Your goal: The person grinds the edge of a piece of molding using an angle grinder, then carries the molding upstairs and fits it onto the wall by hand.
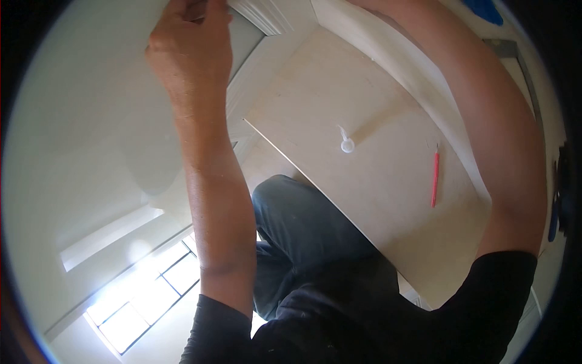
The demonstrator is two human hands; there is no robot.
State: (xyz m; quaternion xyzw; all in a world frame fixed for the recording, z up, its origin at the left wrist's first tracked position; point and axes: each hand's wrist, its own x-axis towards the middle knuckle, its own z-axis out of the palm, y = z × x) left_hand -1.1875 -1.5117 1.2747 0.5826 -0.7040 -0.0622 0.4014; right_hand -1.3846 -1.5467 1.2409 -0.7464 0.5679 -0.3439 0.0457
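My left hand (193,42) is raised at the top edge, beside a white ridged moulding (264,15). Its fingers are curled together and partly cut off by the frame, so what they hold, if anything, cannot be made out. My right forearm (479,91) reaches up and across to the top, where the hand itself lies outside the picture. Between the arms is a light brown board (339,79). On it lie a red pencil (435,176) and a small round white piece with a thin tail (347,145).
A pale smooth wall or ceiling surface (91,121) fills the left side. A bright window with dark bars (145,303) shows at lower left. My bent knee (282,191) is close to the board's near edge. Something blue (485,9) sits at the top right.
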